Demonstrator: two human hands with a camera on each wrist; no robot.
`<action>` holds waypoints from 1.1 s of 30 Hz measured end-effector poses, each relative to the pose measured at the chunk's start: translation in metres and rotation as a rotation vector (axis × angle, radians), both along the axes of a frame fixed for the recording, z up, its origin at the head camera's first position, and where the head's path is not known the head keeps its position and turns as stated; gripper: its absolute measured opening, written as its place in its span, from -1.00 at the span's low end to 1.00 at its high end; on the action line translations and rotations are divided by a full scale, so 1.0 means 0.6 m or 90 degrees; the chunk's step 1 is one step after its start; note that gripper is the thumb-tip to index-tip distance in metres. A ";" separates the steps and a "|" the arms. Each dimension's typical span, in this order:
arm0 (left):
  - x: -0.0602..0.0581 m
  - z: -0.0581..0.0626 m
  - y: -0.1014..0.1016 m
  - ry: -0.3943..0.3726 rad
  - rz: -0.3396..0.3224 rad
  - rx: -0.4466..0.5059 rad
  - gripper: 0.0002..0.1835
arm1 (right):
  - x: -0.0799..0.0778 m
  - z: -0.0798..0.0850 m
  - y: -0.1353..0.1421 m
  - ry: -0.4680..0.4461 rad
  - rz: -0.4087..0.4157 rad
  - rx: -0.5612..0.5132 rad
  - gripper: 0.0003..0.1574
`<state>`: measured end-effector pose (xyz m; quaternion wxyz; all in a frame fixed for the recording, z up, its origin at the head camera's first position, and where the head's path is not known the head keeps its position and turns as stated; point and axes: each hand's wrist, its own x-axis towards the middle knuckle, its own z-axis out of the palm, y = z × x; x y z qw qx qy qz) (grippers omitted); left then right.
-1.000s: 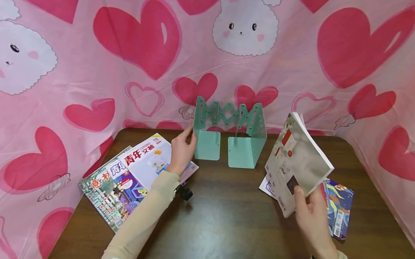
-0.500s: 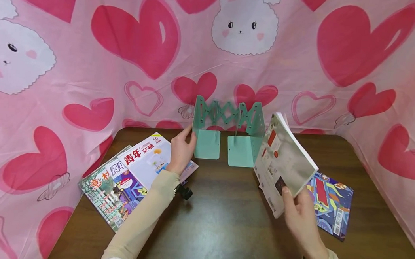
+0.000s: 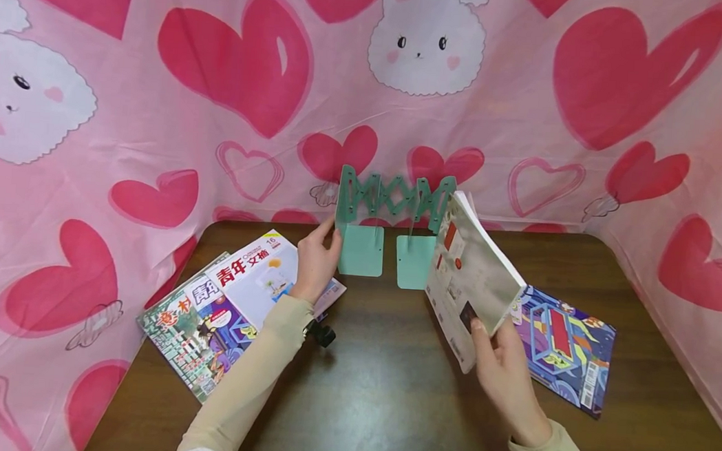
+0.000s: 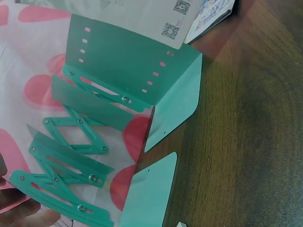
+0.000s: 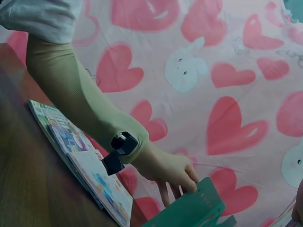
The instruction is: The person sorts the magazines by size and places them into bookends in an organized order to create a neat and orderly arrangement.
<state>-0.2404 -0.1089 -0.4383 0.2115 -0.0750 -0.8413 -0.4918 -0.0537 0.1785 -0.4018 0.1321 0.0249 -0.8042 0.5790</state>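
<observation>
A green expandable metal bookend stands at the back of the table, its scissor links spread. My left hand holds the edge of its left side panel; in the left wrist view the fingers lie at that panel's end. My right hand grips a pale grey magazine by its lower right corner, thumb on the cover. The magazine is raised and tilted, and hides most of the bookend's right side panel in the head view. In the left wrist view its lower corner overlaps that panel; contact cannot be told.
Several overlapping magazines lie on the left of the brown table, partly under the left forearm. A blue patterned magazine lies at right, beyond the right hand. A pink heart-patterned cloth hangs around the table.
My right hand has moved left with the grey magazine, bringing it in front of the bookend's right panel and uncovering more of the blue magazine. The left hand stays in place.
</observation>
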 end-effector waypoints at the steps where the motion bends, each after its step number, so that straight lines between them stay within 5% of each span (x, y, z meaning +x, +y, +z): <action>1: -0.001 -0.001 0.000 0.002 0.004 -0.002 -0.56 | -0.002 0.000 -0.001 -0.003 0.004 -0.004 -0.41; 33: 0.002 0.001 0.002 -0.003 0.003 -0.002 -0.56 | -0.139 0.000 -0.025 0.049 0.032 -0.035 -0.39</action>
